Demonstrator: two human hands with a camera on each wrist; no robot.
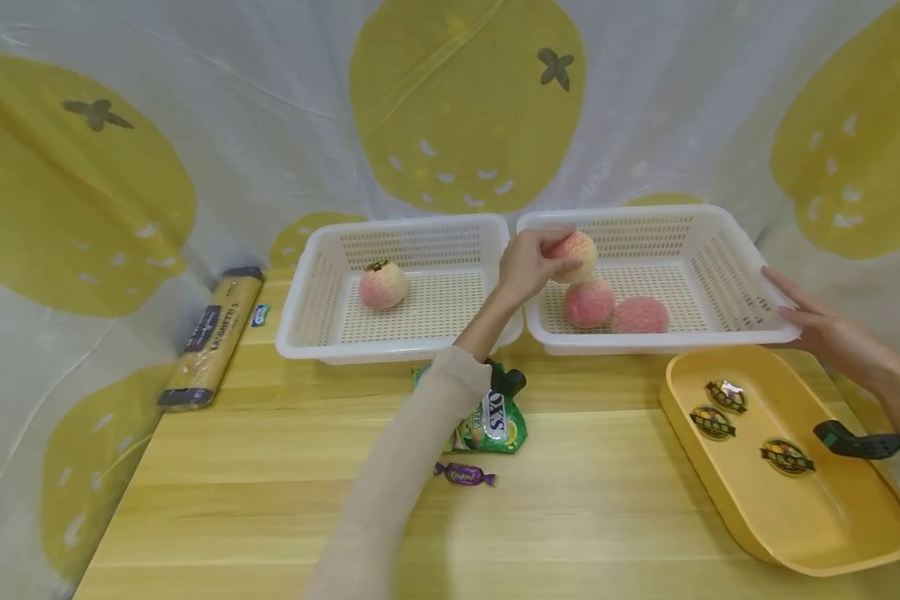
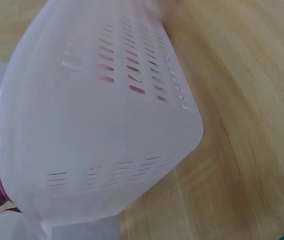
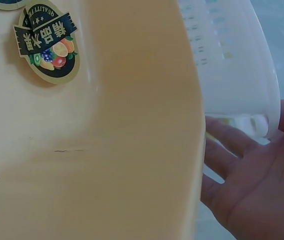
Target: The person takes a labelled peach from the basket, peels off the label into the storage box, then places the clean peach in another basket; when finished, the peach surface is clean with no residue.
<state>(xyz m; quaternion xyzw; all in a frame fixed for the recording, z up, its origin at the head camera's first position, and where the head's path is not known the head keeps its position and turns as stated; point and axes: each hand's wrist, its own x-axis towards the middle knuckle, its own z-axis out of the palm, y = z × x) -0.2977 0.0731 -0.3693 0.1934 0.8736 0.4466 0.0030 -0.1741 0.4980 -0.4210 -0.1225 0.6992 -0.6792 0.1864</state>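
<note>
My left hand (image 1: 527, 265) holds a pale yellow and pink peach (image 1: 579, 257) over the left part of the right white basket (image 1: 708, 275). Two pinker peaches lie below it in that basket, a round one (image 1: 589, 303) and a wider one (image 1: 640, 316). My right hand (image 1: 832, 333) grips the basket's right front corner; in the right wrist view the thumb is at the rim and the fingers (image 3: 232, 137) reach beneath it. To the left stands another white basket (image 1: 401, 343) with one peach (image 1: 385, 287) bearing a dark label (image 1: 377, 266).
A yellow tray (image 1: 735, 492) with several oval fruit stickers sits at the right front. A green candy bag (image 1: 495, 425) lies partly under my left forearm, with a purple wrapped candy (image 1: 465, 475) before it. Far left are a spaghetti pack (image 1: 216, 337) and a small packet (image 1: 260, 315).
</note>
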